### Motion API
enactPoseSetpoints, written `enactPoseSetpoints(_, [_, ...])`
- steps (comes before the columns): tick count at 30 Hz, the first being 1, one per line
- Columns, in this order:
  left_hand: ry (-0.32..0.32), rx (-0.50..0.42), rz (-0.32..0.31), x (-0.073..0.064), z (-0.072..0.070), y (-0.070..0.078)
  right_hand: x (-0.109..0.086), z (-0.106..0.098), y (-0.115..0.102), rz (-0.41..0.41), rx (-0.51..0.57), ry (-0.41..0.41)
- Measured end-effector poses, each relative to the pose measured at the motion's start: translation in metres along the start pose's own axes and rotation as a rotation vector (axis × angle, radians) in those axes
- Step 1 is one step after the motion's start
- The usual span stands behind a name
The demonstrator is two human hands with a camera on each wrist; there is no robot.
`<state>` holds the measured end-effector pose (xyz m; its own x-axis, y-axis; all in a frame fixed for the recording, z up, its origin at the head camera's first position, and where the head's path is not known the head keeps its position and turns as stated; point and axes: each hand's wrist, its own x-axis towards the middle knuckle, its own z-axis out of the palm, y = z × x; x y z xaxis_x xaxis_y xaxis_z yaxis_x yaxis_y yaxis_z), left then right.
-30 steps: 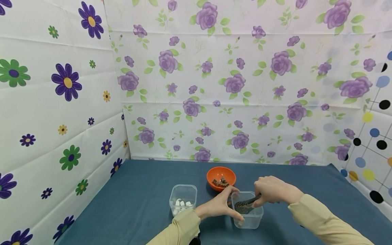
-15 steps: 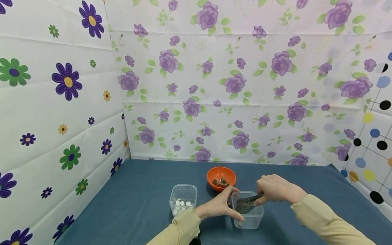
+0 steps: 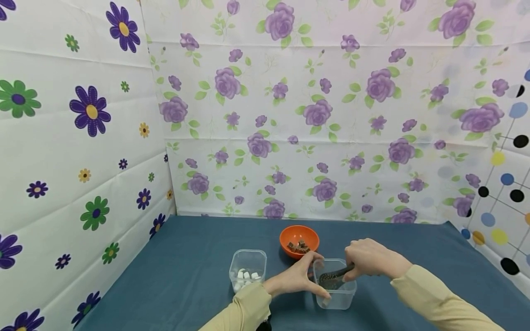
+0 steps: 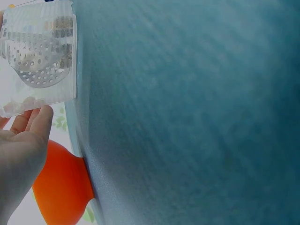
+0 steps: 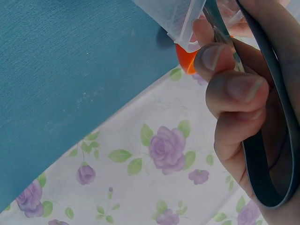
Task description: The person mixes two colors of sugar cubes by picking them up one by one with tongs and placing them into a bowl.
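My left hand (image 3: 296,278) spans the left side of a clear plastic container (image 3: 337,301), thumb at the near side and fingers at the far corner. My right hand (image 3: 370,259) grips dark tongs (image 3: 333,276) from above, and their perforated heads reach down inside this container. Through the wall in the left wrist view, the tongs' holed head (image 4: 40,77) shows beside small brown pieces (image 4: 63,33). The right wrist view has the fingers curled around the tongs' bent handle (image 5: 274,199). What the heads pinch, if anything, I cannot tell.
An orange bowl (image 3: 299,232) holding several brown cubes (image 3: 299,247) stands behind the left hand. Left of that hand is a second clear container (image 3: 248,257) with several white pieces (image 3: 247,275). Blue cloth (image 3: 198,266) covers the table; patterned sheets hang around it.
The right hand rose slightly with the tongs' heads spread apart, then came back down, and the heads are now closer together. The left hand has stayed on the container.
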<state>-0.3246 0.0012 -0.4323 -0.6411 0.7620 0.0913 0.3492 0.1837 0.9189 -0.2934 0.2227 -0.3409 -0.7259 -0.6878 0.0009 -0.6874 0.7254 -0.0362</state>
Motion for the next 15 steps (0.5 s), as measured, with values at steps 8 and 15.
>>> enactPoseSetpoints(8, [-0.006,-0.008,0.006,0.0001,-0.0002,-0.0003,-0.0008,0.0015,0.0011,-0.034,-0.012,0.02])
enactPoseSetpoints(15, [-0.011,-0.015,0.011,-0.0006,-0.0007,-0.0018,-0.0052,-0.0019,0.0044,-0.039,0.029,0.037])
